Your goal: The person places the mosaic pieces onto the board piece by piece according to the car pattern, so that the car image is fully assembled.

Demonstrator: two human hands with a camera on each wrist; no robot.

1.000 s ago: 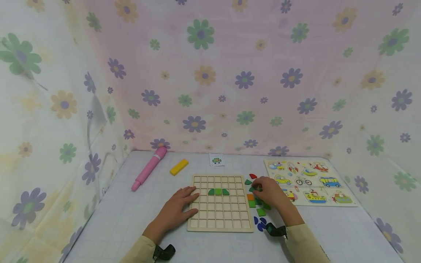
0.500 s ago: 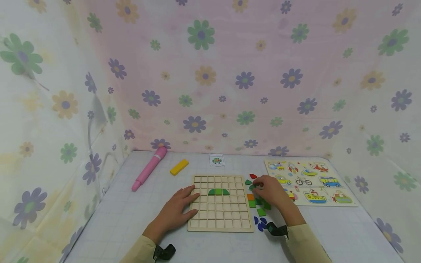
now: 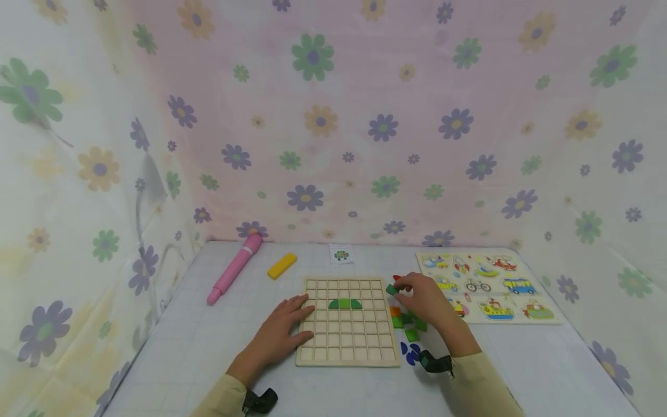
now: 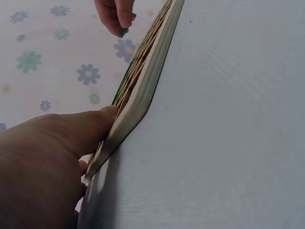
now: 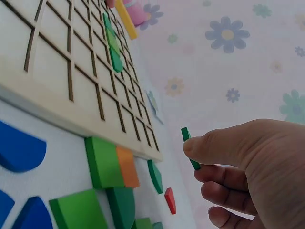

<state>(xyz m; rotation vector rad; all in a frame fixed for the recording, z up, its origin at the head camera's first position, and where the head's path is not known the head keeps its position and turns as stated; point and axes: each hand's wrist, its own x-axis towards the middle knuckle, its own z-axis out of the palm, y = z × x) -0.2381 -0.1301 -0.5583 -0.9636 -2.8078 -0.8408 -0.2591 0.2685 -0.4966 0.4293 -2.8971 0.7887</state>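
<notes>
My left hand (image 3: 278,333) rests at the left edge of a wooden grid board (image 3: 346,363), its fingers spread; in the left wrist view the thumb (image 4: 93,125) touches the board's edge. Three green pieces (image 3: 345,304) sit side by side in the grid, a square between two curved ones. Just off the board's right side, my right hand (image 3: 428,298) pinches a small dark green piece (image 5: 196,163) between thumb and fingers, held up off the table. Below that hand lie green tiles (image 5: 81,210), an orange tile (image 5: 127,167) and a red piece (image 5: 170,200).
Blue curved pieces (image 3: 410,353) lie near the right wrist. A picture puzzle board (image 3: 531,313) stands to the right. Behind the grid is a small printed card (image 3: 341,254). A yellow block (image 3: 282,266) and a pink stick (image 3: 234,270) lie at left.
My right hand has lifted slightly from the loose pieces, with a green piece now in its pinch. My left hand stays on the board, and the head view has shifted a little.
</notes>
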